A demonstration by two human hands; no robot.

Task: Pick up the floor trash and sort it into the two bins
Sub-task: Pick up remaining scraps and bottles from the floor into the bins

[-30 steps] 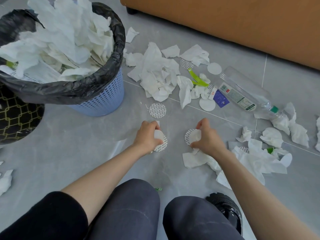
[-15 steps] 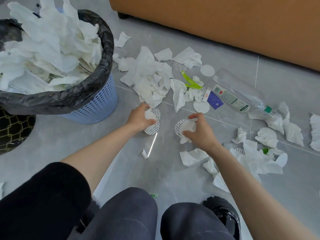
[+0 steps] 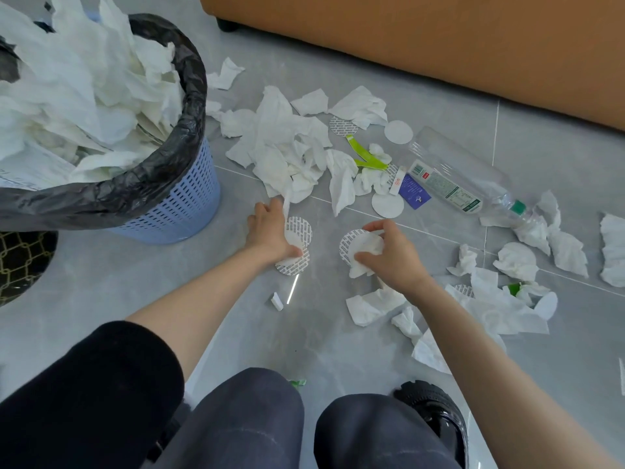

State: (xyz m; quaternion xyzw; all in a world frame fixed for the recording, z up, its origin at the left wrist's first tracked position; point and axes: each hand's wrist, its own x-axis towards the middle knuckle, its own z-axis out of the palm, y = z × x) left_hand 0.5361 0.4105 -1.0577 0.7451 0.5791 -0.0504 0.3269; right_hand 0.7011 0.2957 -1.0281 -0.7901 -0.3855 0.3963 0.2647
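Though half-hidden — discs [image 3: 299,228] under left hand [image 3: 270,233]

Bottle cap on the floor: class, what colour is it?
The bottle cap is green; the head view shows it.

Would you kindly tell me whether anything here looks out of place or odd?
The blue bin is overfilled: white tissue heaps well above its black liner, so more paper may slide off. A clear bottle lies on its side nearby.
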